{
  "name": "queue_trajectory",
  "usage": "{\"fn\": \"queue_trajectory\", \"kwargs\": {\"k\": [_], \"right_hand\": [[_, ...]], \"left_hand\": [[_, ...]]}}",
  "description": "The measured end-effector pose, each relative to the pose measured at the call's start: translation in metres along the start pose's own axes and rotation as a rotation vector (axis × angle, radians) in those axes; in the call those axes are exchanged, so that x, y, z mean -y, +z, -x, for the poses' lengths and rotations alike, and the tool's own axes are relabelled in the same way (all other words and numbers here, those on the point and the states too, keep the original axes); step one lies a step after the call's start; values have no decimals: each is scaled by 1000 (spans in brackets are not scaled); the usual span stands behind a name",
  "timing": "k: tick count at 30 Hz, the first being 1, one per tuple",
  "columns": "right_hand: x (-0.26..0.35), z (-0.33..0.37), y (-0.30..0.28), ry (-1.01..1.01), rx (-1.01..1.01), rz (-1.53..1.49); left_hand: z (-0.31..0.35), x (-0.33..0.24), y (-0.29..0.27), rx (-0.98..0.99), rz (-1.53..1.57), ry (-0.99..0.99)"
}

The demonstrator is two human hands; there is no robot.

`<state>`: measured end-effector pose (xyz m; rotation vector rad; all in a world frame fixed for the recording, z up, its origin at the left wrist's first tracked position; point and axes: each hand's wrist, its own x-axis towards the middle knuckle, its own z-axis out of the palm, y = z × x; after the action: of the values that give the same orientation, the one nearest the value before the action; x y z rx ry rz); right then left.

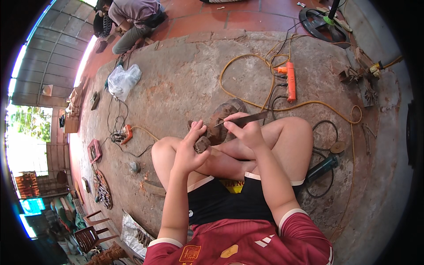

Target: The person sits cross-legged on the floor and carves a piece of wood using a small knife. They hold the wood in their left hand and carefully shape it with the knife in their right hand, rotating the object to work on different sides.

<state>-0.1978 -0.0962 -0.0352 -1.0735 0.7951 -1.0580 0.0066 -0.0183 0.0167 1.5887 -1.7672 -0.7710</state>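
Observation:
I sit cross-legged on the floor with a brown, carved-looking piece (217, 123) between my hands, in front of my shins. My left hand (190, 152) grips a lumpy brown end (202, 144) of it, thumb on the near side and fingers stretched along it. In my right hand (246, 131) is a flat, dark knife-like tool (254, 118). Its thin, pale end points left at the brown piece; whether it touches cannot be made out. A rounded dark object (236, 105) lies just behind the piece, partly hidden.
An orange power strip (290, 81) with a yellow cord lies ahead right. Beside my right knee rests a teal corded power tool (322, 168). Ahead left are a clear plastic bag (124, 81) and another orange socket box (127, 134). A person (137, 17) crouches far left.

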Motion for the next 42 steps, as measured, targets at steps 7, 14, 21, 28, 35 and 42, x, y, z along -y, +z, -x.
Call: {"fn": "queue_trajectory", "kwargs": {"k": [7,14,21,28,35,42], "right_hand": [[-5,4,8,-191,-86,215],[-2,14,11,-436,-22,342],[1,14,13,-469,-147,384],[7,14,9,-335,-112,409],[10,18,5,-195,10,395],[11,16,1,-173,25,364]], "left_hand": [[5,-4,8,-17,-76,6],[14,-7,21,-134,-42,-22],[19,-16,26,-143,-52,-89],[19,-15,25,-151,-88,-51],[21,-15,25,-145,-96,-49],[28,-17,25,-136,-116,-27]]}}
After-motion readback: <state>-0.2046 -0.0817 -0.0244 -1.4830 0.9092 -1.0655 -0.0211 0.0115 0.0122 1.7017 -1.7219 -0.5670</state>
